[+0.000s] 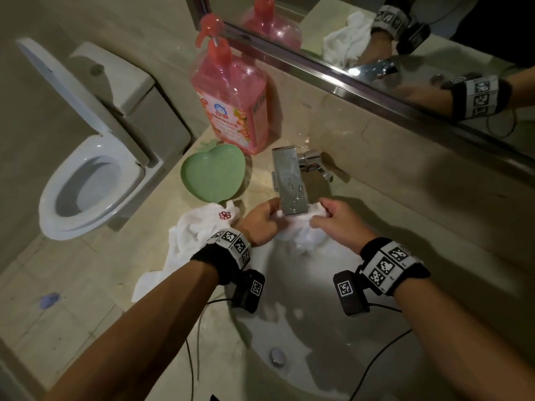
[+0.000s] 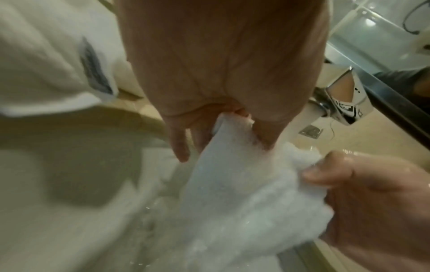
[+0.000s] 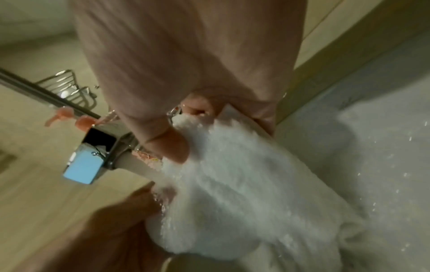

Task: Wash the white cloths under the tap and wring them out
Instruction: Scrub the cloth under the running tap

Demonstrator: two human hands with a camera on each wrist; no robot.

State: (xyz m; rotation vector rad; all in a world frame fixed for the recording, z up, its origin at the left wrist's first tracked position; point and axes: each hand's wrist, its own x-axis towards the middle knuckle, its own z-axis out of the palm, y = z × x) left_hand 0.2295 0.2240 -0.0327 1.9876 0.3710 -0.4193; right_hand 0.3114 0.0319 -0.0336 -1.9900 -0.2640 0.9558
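At the far left a toilet (image 1: 86, 180) is standing with its lid up, well apart from the work. On the counter (image 1: 405, 180) a pink soap bottle (image 1: 228, 102) is standing behind a green heart-shaped dish (image 1: 212, 175), and a second white cloth (image 1: 202, 224) with a red flower mark is lying bunched at the basin's left edge, partly draping over the counter front.

The left hand (image 1: 260, 221) is pinching one end of the wet cloth (image 1: 301, 233), thumb and fingers curled round it; the right hand (image 1: 338, 218) is gripping the other end the same way. Between them the cloth is hanging directly beneath the tap (image 1: 289, 183), over the sink (image 1: 390, 328), with water running onto it in the wrist views.

This looks like the rinsing stage, wringing not yet begun. To do it well, the hands should be rubbing the two ends against each other under the stream and feeding fresh folds into the water, keeping the bundle low so spray is landing in the bowl.

The tap's flat spout is sitting just above the knuckles, so lifting room is tight there; the mirror (image 1: 376, 39) ledge lies behind. Open room is lying toward the person, over the bowl, which suits the twist. The waiting cloth is close to the left wrist and could get dragged in.
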